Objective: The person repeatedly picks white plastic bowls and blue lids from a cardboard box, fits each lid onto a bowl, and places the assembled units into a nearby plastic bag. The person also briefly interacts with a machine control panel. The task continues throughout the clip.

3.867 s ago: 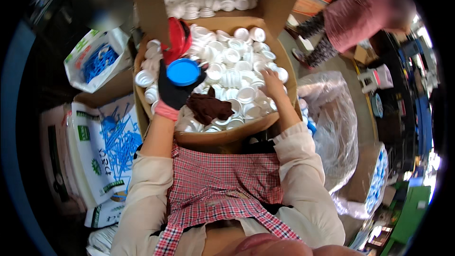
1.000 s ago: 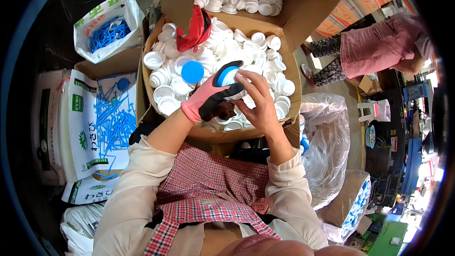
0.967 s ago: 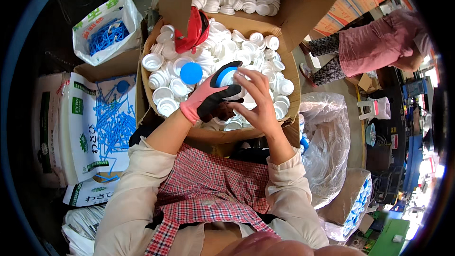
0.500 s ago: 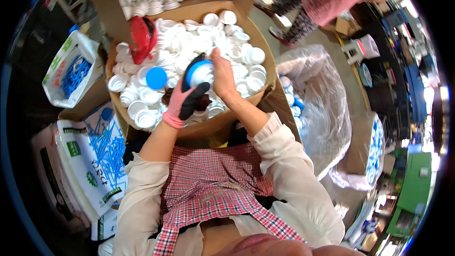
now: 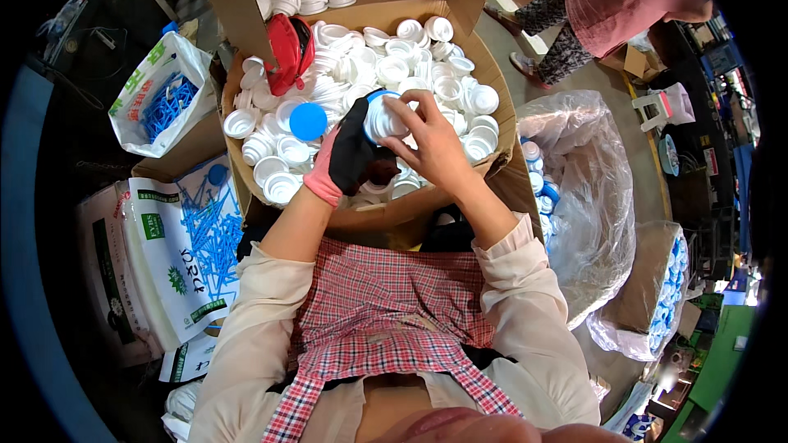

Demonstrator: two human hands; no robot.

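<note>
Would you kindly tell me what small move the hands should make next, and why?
Perhaps the bare right hand should gently press the white piece against the blue cap, since the gloved left hand holds the cap and the right fingers are at the white piece; whether it is fully seated, I cannot tell.

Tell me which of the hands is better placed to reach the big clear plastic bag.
Likely the right hand: it is nearer the clear plastic bag, which lies on that side. The gloved left hand is farther off, holding the blue-and-white cap.
</note>
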